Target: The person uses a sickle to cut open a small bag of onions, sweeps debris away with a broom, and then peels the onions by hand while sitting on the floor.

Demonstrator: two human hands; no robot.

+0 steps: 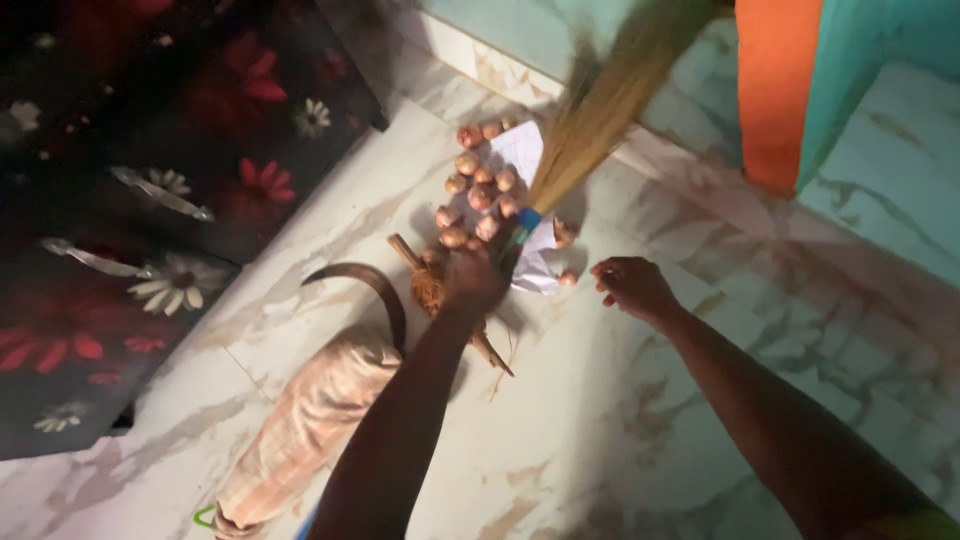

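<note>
A: Where are your hands?

B: Centre frame. Your left hand (472, 280) grips the straw broom's blue-bound handle (522, 228); your right hand (630, 286) hovers, fingers loosely curled, empty.

A: Any risk?

B: The small brown onions (478, 195) on white paper (522, 150) could scatter; the curved sickle blade (372, 287) lies near your forearm.

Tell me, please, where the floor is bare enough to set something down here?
Bare tile lies between the two forearms, and more right of the right hand. It is crowded around the onions, broom and curved blade by the left hand.

Home: marble floor (600, 430), floral cabinet (150, 150), broom (600, 110)
</note>
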